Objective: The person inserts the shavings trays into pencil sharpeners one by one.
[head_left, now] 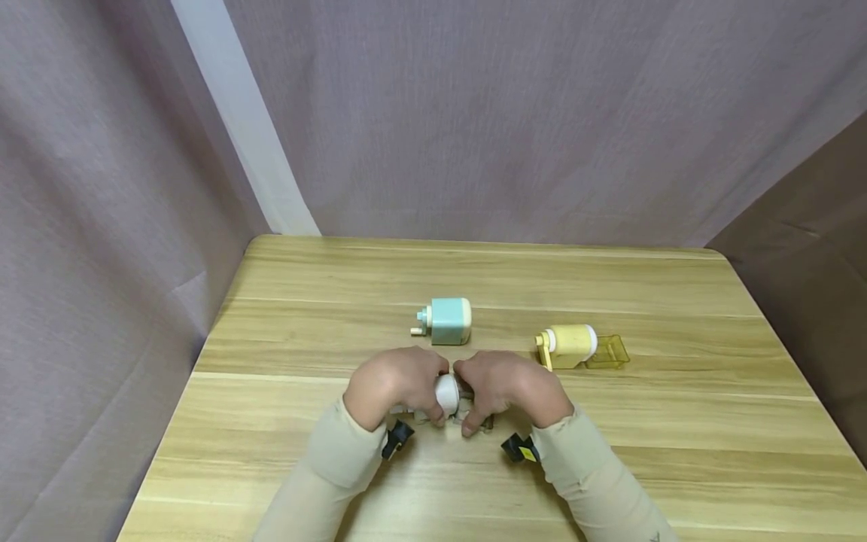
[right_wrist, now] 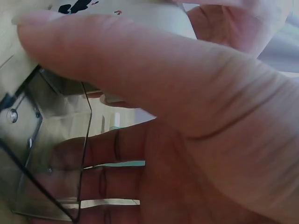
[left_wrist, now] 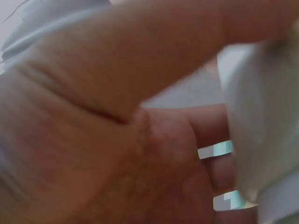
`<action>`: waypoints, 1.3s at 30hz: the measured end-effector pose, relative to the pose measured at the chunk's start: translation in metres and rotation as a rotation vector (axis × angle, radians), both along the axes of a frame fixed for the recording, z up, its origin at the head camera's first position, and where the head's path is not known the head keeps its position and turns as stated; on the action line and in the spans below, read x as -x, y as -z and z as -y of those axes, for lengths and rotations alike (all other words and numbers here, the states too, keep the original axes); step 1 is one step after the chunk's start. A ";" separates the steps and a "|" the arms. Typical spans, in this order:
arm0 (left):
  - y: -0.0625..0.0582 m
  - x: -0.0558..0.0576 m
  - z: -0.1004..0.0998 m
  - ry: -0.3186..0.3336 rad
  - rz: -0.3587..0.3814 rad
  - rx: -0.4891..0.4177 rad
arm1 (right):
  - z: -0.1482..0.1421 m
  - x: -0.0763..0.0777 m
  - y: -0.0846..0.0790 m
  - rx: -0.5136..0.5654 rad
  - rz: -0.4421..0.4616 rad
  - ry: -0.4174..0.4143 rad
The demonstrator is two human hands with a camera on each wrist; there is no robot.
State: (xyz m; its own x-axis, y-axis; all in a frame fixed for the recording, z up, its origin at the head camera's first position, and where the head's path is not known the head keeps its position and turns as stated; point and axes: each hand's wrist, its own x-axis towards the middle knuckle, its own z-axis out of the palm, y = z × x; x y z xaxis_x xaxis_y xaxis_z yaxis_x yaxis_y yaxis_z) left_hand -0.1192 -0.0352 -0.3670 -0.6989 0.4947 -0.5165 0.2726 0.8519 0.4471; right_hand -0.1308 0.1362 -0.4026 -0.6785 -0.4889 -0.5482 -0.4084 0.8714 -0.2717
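A: From the head camera, where is the white pencil sharpener (head_left: 446,395)?

B: Between the person's left hand (head_left: 400,382) and right hand (head_left: 508,384), over the wood-grain tabletop (head_left: 271,436). A teal crank sharpener (head_left: 448,321) lies just beyond them; a yellow crank sharpener (head_left: 572,345) lies to the right, its translucent yellow drawer (head_left: 612,352) jutting from one end.

A: And the left wrist view?

B: The left fingers (left_wrist: 208,122) and thumb are clamped on the white pencil sharpener, at the right edge.

A: The right wrist view?

B: The right fingers (right_wrist: 121,182) and thumb are clamped on a smoky clear drawer (right_wrist: 58,116), some fingers showing through it. Black and red markings show on the white pencil sharpener above. How far the drawer sits in it cannot be told.
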 end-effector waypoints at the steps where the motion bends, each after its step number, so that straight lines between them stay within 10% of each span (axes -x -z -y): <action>1: 0.000 0.000 -0.001 0.007 -0.007 0.004 | 0.000 0.000 0.000 -0.002 -0.001 0.007; 23: 0.002 0.000 -0.005 0.074 -0.118 0.059 | -0.002 0.000 0.001 -0.049 -0.017 0.007; 39: 0.002 0.001 -0.006 0.054 -0.102 0.023 | -0.010 0.011 -0.001 0.141 -0.084 -0.055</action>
